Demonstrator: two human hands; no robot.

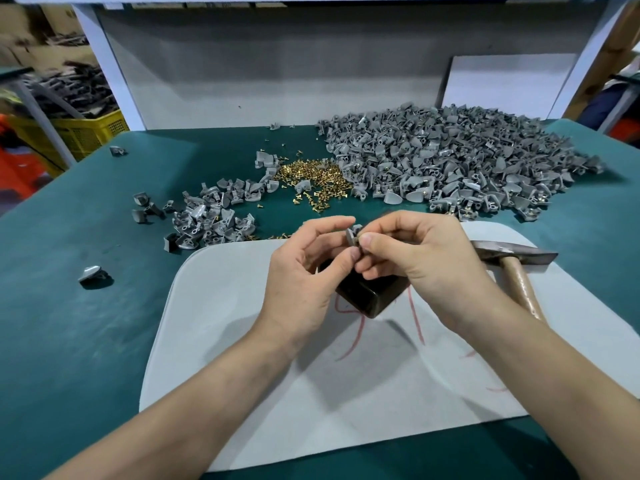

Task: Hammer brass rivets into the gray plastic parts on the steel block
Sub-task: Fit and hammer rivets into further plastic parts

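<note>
My left hand [304, 271] pinches a small gray plastic part [352, 234] between thumb and forefinger, just above the dark steel block [363, 294]. My right hand [415, 254] meets it from the right, its thumb and forefinger pinched at the part; whatever they pinch there is hidden. The block stands on a pale gray mat [277, 375]. A hammer [512, 258] with a wooden handle lies on the mat behind my right hand. Loose brass rivets [315, 181] lie in a heap on the green table beyond my hands.
A large pile of gray parts [450, 161] covers the table's back right. A smaller heap of gray parts [207, 216] lies left of the rivets, with single parts scattered at the left [91, 273]. A white back panel [270, 74] closes the bench. A yellow crate [90, 129] stands off the table's left.
</note>
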